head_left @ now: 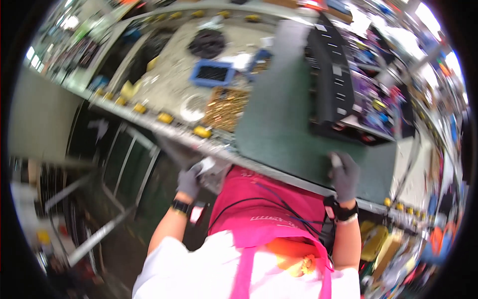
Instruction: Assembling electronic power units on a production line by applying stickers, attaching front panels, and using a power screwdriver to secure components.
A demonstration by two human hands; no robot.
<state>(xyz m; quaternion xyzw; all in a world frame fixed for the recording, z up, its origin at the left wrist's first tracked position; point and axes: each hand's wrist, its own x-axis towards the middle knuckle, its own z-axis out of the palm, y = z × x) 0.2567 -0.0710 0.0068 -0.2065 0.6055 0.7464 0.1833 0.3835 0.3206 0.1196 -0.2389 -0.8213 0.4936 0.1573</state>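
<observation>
Nearest my lens is the pink apron [259,219] over a white shirt, filling the lower centre of the frame, with dark cables running across it. My left hand [189,180], gloved grey, sits just left of centre at the bench edge, its fingers curled shut on a small pale piece [205,164] that pokes up and to the right from the fist; blur hides what that piece is. My right hand [344,175], also gloved, is at centre right with its fingers folded around a small white object [336,160] at the near edge of the green mat [279,124]. The two held things are well apart, each already in its own hand, so neither hand is reaching.

Above the mat, a dark rack of shallow drawers [331,74] stands at upper right. Up the bench, a blue tray [212,74] holds a dark insert, and a box of brass-coloured small parts [226,108] lies just below it. Yellow clips [165,117] line the bench rail.
</observation>
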